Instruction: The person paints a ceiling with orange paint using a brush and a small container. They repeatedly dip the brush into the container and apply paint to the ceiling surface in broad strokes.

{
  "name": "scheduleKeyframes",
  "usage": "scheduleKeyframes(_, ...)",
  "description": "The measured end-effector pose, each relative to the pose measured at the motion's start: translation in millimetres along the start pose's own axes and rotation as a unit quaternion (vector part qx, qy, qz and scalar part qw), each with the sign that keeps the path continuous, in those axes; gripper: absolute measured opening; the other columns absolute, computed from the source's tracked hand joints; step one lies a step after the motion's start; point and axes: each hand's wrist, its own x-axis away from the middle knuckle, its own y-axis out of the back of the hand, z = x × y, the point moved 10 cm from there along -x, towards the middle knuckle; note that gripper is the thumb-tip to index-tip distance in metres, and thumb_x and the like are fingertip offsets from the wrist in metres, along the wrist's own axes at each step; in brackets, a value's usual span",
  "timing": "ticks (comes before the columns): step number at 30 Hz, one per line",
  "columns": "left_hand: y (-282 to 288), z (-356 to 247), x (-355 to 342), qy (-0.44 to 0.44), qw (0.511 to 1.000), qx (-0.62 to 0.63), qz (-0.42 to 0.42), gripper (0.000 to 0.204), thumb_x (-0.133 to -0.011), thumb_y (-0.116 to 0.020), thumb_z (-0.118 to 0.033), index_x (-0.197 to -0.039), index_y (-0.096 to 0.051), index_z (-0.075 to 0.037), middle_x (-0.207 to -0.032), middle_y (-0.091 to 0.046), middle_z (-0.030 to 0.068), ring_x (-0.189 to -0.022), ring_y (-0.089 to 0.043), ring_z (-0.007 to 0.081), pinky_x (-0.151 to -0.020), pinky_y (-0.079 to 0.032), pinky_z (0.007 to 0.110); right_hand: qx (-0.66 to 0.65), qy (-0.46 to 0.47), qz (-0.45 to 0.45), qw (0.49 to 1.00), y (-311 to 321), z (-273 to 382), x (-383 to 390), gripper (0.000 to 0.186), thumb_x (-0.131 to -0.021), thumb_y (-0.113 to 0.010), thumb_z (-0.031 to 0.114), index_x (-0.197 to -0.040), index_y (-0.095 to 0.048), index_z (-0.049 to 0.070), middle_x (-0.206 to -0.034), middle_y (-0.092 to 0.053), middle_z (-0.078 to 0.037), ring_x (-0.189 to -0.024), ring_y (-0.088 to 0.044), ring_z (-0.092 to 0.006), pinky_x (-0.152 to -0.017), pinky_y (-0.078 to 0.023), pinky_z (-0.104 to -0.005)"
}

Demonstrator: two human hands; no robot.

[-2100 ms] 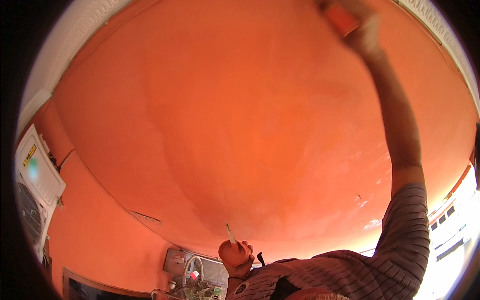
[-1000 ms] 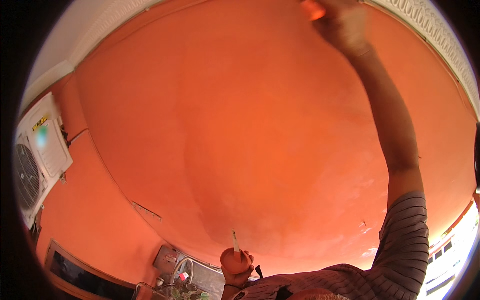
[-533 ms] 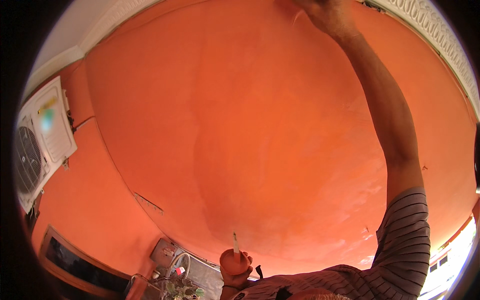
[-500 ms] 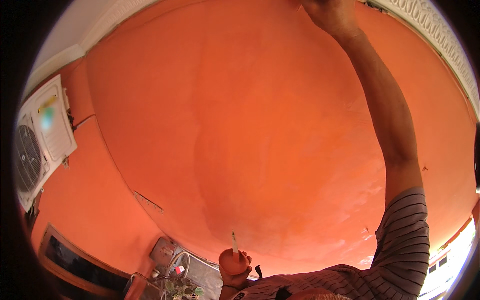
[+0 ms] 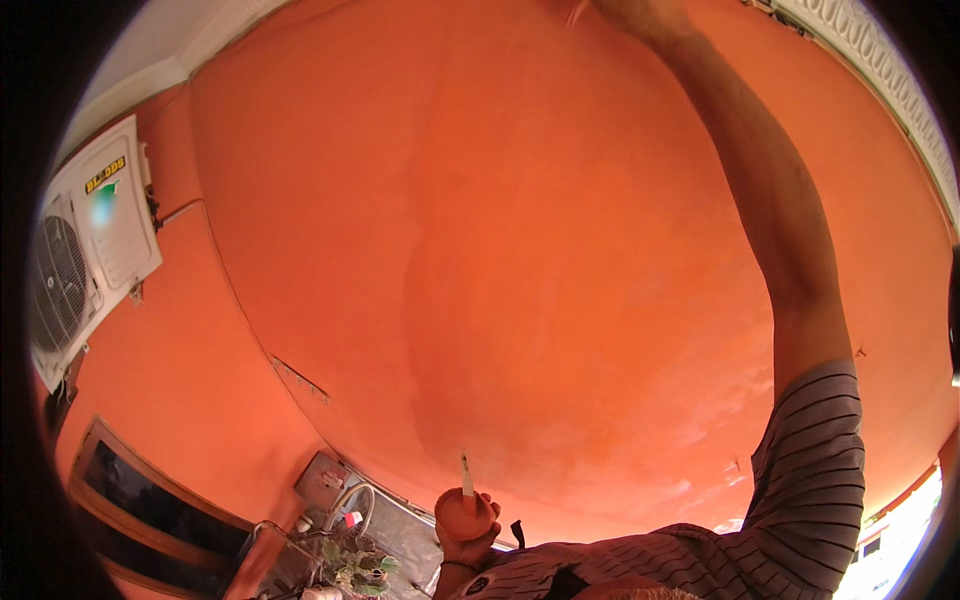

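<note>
Low in the middle, my left hand (image 5: 470,548) is wrapped round a small orange round pot (image 5: 456,518). A narrow pale flat stick (image 5: 467,475) stands up out of the pot, its tip dark; its exact kind cannot be told. My right arm reaches high across the orange wall (image 5: 520,250). At the top edge my right hand (image 5: 645,14) is partly cut off, with its fingers mostly out of the picture. A thin light streak shows beside it against the wall, too blurred to name.
A white outdoor air-conditioner unit (image 5: 100,235) hangs on the left wall. Below it is a dark wood-framed window (image 5: 150,510). A leafy plant (image 5: 355,565) and a curved pipe (image 5: 365,495) are at lower left. White moulded trim (image 5: 870,75) runs along the upper right.
My raised right hand has moved slightly left and further past the top edge. My left hand still holds the pot. The whole view has shifted a little.
</note>
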Motion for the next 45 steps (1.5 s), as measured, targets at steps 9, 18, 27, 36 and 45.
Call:
scheduleKeyframes(9, -4.4, -1.6, 0.2, -0.012, 1.0, -0.013, -0.003, 0.063, -0.09, -0.061, -0.063, -0.13, -0.066, -0.014, -0.129, -0.063, 0.0147, -0.122, -0.055, 0.0385, -0.08, -0.059, 0.056, 0.116, 0.362, 0.224, 0.897, -162.4, 131.5, 151.1, 0.019, -0.092, -0.069, 0.026, -0.103, -0.071, 0.011, -0.085, -0.067, -0.012, -0.081, -0.066, -0.0353, -0.084, -0.057, -0.045)
scheduleKeyframes(18, -1.0, -1.7, 1.2, -0.038, 0.999, -0.029, -0.006, 0.061, -0.091, -0.062, -0.061, -0.131, -0.065, -0.013, -0.128, -0.063, 0.0163, -0.121, -0.055, 0.0392, -0.08, -0.06, 0.057, 0.162, 0.199, -0.12, 0.959, -9.7, 66.5, -10.4, 0.01, -0.098, -0.065, 0.018, -0.095, -0.064, 0.008, -0.079, -0.067, -0.009, -0.071, -0.066, -0.0266, -0.061, -0.053, -0.0415)
scheduleKeyframes(27, -2.9, -2.8, 3.1, -0.065, 0.993, -0.036, -0.093, 0.063, -0.087, -0.055, -0.058, -0.127, -0.063, -0.01, -0.115, -0.067, 0.0144, -0.108, -0.06, 0.038, -0.062, -0.055, 0.048, 0.026, 0.306, 0.263, 0.915, -166.0, 120.7, 171.2, 0.017, -0.088, -0.068, 0.02, -0.105, -0.068, 0.02, -0.097, -0.067, -0.008, -0.096, -0.067, -0.0294, -0.074, -0.056, -0.0457)
scheduleKeyframes(36, -8.4, 2.8, -0.2, -0.056, 0.998, -0.024, -0.014, 0.062, -0.091, -0.062, -0.061, -0.13, -0.065, -0.012, -0.13, -0.061, 0.0165, -0.121, -0.055, 0.0381, -0.08, -0.061, 0.056, 0.212, 0.21, -0.122, 0.947, 7.5, 43.5, 27.0, 0.014, -0.092, -0.064, 0.011, -0.106, -0.068, 0.012, -0.094, -0.07, -0.013, -0.082, -0.069, -0.034, -0.067, -0.054, -0.0466)
scheduleKeyframes(45, -7.0, 1.0, 0.3, -0.037, 0.998, -0.04, -0.031, 0.058, -0.093, -0.058, -0.058, -0.13, -0.063, -0.012, -0.127, -0.061, 0.0166, -0.117, -0.055, 0.0382, -0.075, -0.061, 0.055, -0.121, 0.133, 0.234, 0.956, -135.6, 84.3, 91.4, 0.02, -0.086, -0.068, 0.015, -0.106, -0.068, 0.01, -0.095, -0.065, -0.008, -0.088, -0.066, -0.0275, -0.073, -0.057, -0.0435)
